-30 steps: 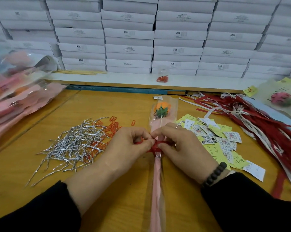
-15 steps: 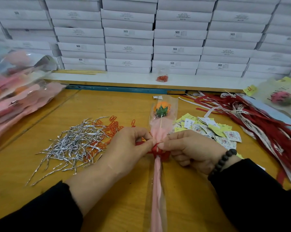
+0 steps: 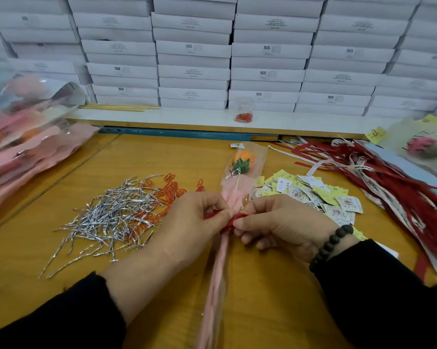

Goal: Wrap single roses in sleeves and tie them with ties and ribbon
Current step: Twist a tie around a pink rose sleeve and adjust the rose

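An orange rose (image 3: 242, 159) in a clear and pink sleeve (image 3: 218, 278) lies lengthwise on the wooden table (image 3: 275, 298), bloom pointing away from me. A red ribbon (image 3: 233, 221) is wound round the gathered neck of the sleeve. My left hand (image 3: 189, 227) pinches one end of the ribbon on the left side. My right hand (image 3: 282, 222) pinches the ribbon at the knot from the right. Both hands meet at the neck, and the knot is partly hidden by my fingertips.
A heap of silver twist ties (image 3: 109, 217) and orange paper clips (image 3: 170, 190) lies left of the hands. Paper tags (image 3: 320, 195) and loose red ribbons (image 3: 401, 187) lie right. Wrapped roses (image 3: 23, 147) pile at far left. White boxes (image 3: 194, 51) stack behind a white ledge.
My right hand has turned and slid to the right, drawing the ribbon tighter at the sleeve's neck. My left hand has stayed almost in place, still pinching its end.
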Tool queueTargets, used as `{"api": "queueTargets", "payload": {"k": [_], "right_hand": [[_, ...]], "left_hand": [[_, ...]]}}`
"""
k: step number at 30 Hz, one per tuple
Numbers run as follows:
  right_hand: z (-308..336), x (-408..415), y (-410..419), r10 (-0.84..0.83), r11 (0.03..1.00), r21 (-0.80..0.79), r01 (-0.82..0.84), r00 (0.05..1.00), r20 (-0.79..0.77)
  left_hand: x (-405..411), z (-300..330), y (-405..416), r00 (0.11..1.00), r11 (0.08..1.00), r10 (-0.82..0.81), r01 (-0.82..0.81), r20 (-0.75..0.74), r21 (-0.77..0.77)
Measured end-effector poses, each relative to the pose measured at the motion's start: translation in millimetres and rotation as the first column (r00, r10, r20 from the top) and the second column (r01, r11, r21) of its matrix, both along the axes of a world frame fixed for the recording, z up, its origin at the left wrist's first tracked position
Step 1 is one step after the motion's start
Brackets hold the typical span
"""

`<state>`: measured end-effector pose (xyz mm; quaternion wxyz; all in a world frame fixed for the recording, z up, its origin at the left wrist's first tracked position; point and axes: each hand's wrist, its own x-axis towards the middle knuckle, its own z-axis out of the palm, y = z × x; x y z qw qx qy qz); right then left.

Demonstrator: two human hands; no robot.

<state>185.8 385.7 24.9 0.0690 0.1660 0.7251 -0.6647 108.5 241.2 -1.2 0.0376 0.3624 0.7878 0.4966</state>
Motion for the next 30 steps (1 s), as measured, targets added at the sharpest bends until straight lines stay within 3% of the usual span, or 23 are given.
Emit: {"api": "queueTargets", "payload": {"k": [3,11,13,18,24,27,30], "right_hand": [[-0.9,-1.1,0.7,-0.047,0.999,0.025,0.048,0.999,-0.025],[-0.6,-2.2,4.2,-0.092,0.929,0.345,0.135,0.986,-0.138],[-0.7,-2.0,4.9,-0.110,0.929,0.331,0.164,0.978,-0.175],[0.0,-1.2,11.4,-0.179,0.976,0.102,0.193,0.975,-0.133],[-3.4,-1.8,12.8,-0.150,0.929,0.318,0.190,0.978,-0.146],[-2.6,0.4,12.9,-0.184,0.974,0.112,0.197,0.976,-0.115],[-2.3,1.3,14.2,-0.274,0.956,-0.138,0.257,0.955,-0.116]], "left_hand": [[0.3,0.0,-0.2,1.000,1.000,0.006,-0.006,0.005,0.003],[-4.8,0.2,-0.7,0.993,0.996,0.063,-0.070,0.100,0.061],[-6.0,-0.1,-0.9,0.992,0.996,0.070,-0.076,0.101,0.050],[-9.2,-2.1,-3.6,0.992,0.996,0.086,-0.088,0.095,0.012],[-11.1,-3.3,-5.4,0.990,0.993,0.116,-0.117,0.077,0.003],[-12.7,-3.2,-5.5,0.990,0.991,0.130,-0.131,0.054,0.007],[-13.9,-3.7,-6.0,0.990,0.991,0.135,-0.135,0.030,-0.002]]}}
